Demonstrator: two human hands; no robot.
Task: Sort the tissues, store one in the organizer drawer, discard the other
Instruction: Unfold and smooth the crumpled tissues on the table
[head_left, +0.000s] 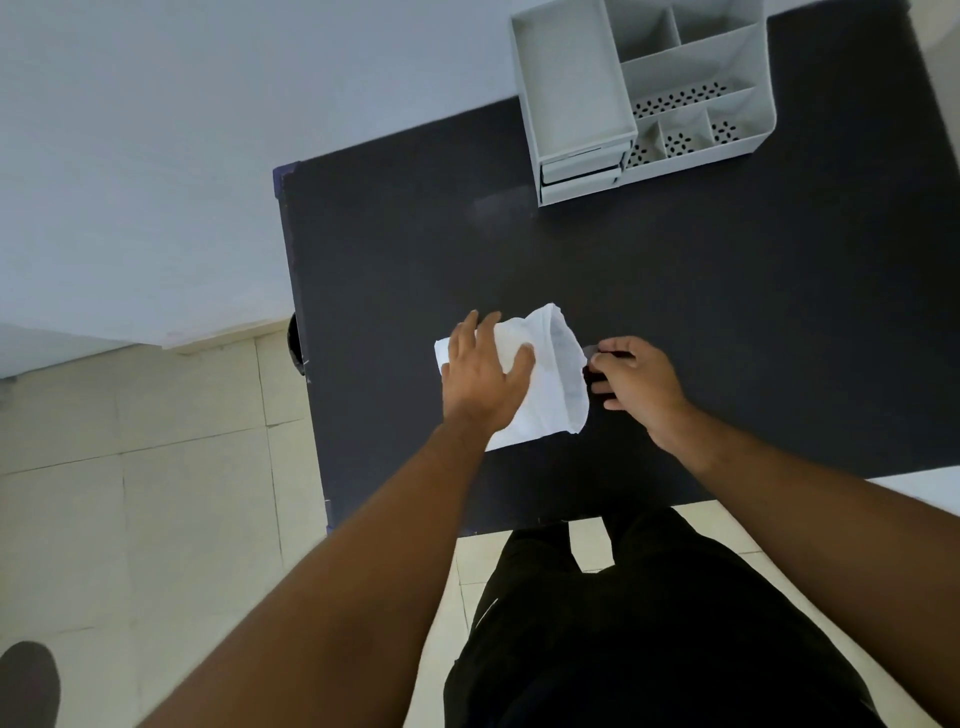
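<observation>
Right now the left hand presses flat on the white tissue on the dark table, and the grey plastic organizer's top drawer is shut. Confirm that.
Not quite: in the head view the grey plastic organizer's top drawer is pulled open, not shut. The left hand does press flat on the white tissue on the dark table.

Dark matte table (675, 270) stood against a pale bluish-white wall (208, 130). Floor (156, 493) was cream tile with thin grout lines. Table's left edge showed blue corner trim. Light was soft and even; faint sheen on the tabletop.
</observation>
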